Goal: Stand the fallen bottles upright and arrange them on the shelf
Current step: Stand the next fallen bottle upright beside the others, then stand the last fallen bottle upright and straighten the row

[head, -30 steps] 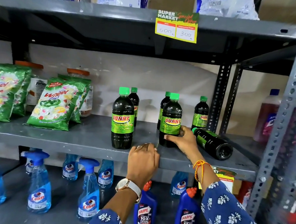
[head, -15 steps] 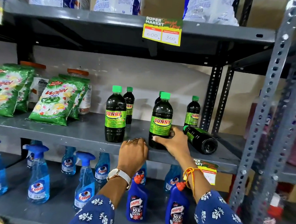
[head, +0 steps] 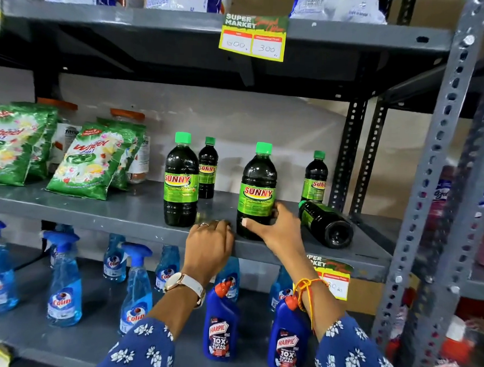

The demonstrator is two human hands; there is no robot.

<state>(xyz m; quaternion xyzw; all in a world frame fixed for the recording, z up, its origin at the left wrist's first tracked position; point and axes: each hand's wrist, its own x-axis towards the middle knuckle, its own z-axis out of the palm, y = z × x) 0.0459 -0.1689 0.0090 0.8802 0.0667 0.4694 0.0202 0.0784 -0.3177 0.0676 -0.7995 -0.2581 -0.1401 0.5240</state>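
Note:
Dark Sunny bottles with green caps stand on the grey middle shelf [head: 121, 213]. My right hand [head: 277, 230] wraps the base of an upright front bottle [head: 258, 184]. To its right one bottle lies on its side [head: 327, 224], base toward me. Another front bottle [head: 181, 180] stands upright at the left, with two smaller-looking ones behind, a left back bottle [head: 207, 170] and a right back bottle [head: 315, 177]. My left hand [head: 209, 246] rests curled on the shelf's front edge between the two front bottles, holding nothing.
Green Wheel detergent bags [head: 93, 161] and orange-lidded jars fill the shelf's left part. Blue Colin spray bottles [head: 64, 283] and Harpic bottles [head: 221, 322] stand on the shelf below. A perforated grey upright [head: 432, 171] borders the right side. A yellow price tag [head: 254, 38] hangs above.
My right hand stays on the upright front bottle, which has shifted slightly. The view has drifted right and down. My left hand stays on the shelf edge.

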